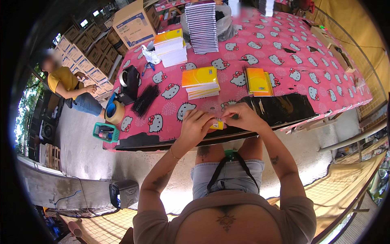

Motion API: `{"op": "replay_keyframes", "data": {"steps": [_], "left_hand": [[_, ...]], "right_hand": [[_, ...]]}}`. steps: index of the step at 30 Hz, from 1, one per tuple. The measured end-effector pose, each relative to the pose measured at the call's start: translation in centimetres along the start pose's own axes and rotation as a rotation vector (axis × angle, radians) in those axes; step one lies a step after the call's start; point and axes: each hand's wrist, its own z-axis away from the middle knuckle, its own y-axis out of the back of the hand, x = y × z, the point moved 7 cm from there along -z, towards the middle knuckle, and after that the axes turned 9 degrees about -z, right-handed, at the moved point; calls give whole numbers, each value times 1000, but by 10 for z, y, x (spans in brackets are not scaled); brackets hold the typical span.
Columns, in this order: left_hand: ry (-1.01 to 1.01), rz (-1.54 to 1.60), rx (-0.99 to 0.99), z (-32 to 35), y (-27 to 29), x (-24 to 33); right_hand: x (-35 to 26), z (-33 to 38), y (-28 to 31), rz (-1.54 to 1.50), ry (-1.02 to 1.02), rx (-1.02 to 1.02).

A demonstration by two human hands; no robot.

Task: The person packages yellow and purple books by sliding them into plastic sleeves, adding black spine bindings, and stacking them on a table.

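Observation:
Over the table's near edge, my left hand is closed with its fingertips at a small yellow-covered notebook, mostly hidden behind the fingers. My right hand pinches at the top of the same notebook; what is between its fingertips is too small to make out. Just beyond the hands stands a stack of yellow-orange notebooks. Farther right lie a few spiral-bound notebooks with the same covers. To the left is a heap of thin black binding coils.
The pink patterned tablecloth has a torn black patch at right. Tape dispenser, tape roll and green basket line the left edge. Taller notebook stacks and a carton stand behind. A person is at far left.

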Motion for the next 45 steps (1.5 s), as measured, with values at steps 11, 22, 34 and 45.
{"op": "replay_keyframes", "data": {"steps": [11, 22, 34, 45], "left_hand": [[50, 2, -47, -28, 21, 22], [-27, -314, 127, -67, -4, -74], [-99, -345, 98, -47, 14, -17], [691, 877, 334, 57, -63, -40]], "right_hand": [[-41, 21, -2, 458, 151, 633], [25, 36, 110, -430, -16, 867], [14, 2, 65, 62, -1, 334], [56, 12, -29, -325, -109, 409]]}}
